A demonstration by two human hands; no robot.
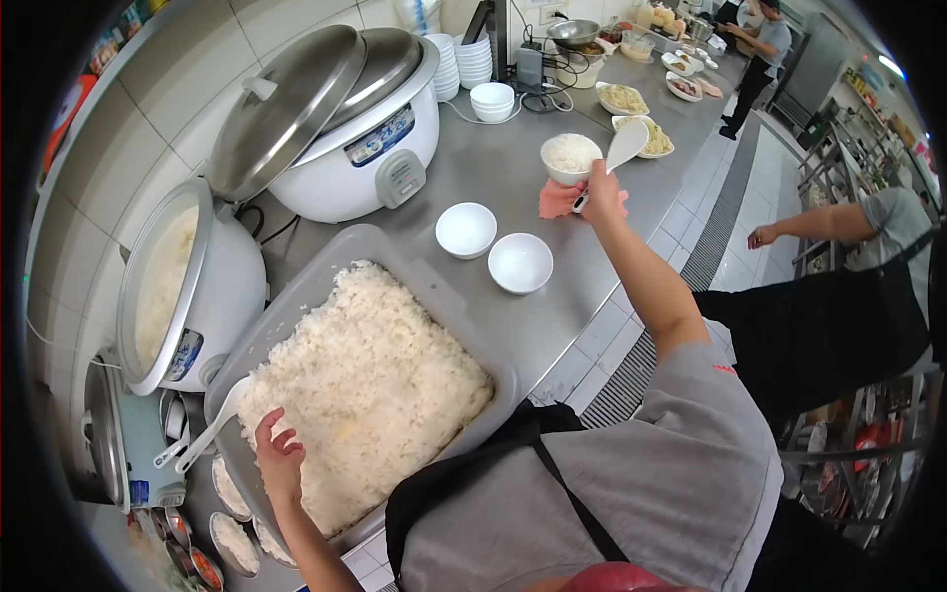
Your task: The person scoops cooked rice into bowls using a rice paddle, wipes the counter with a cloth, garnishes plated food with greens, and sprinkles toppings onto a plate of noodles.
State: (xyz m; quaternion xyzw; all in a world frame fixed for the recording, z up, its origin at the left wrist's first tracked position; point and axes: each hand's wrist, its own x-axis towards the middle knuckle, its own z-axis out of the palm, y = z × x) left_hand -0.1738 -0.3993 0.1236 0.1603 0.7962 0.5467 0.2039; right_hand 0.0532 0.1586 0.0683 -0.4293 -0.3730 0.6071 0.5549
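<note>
Rice (pixel 365 385) fills the grey tub (pixel 464 316) here, heaped nearly to the rim along its front side, and over its left edge comes the left hand (pixel 281 459), fingers loosely curled and parted, nothing between them; whether a fingertip touches the grains, I cannot tell. Out at full reach goes the right hand (pixel 598 192), closed round the handle of a white rice paddle (pixel 626 145), blade up, right by the front edge of the steel surface (pixel 592 261). Just beside that hand sits a filled rice bowl (pixel 570 156), with a pink cloth (pixel 558 198) below it and under the knuckles; whether the fingers press the cloth is hidden. Two white bowls (pixel 466 230) wait between the tub and that filled one, side by side! A second paddle (pixel 219 419) leans at the tub's left edge, and towards the back edge of the surface stand a lidded rice cooker (pixel 355 148) and an uncovered rice cooker (pixel 222 296). Off the front edge, a co-worker's hand (pixel 762 237) hangs well apart.
</note>
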